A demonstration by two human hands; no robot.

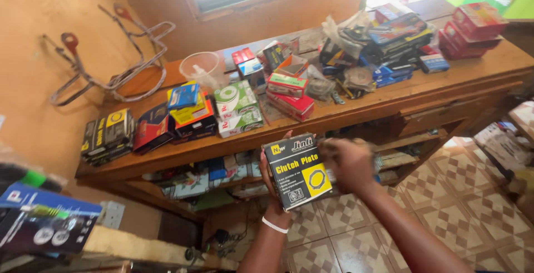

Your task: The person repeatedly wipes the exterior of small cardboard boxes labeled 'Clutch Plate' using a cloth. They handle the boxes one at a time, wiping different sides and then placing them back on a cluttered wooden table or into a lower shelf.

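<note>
Black and yellow, a flat box (296, 171) is held upright in front of the counter's (356, 112) near edge, off the pile. The left hand (271, 168) grips it from behind, fingers wrapped on its left side. The right hand (349, 163) is blurred at its right edge; whether it is clamped I cannot tell. Many boxes, including green-and-white boxes (238, 108), remain stacked on the counter beyond.

Black-and-yellow flat box (297, 171), upright, tilted.

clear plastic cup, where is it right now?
The clear plastic cup stands at the back of the wooden shelf, left of centre under the window, behind the green-and-white boxes.
</note>
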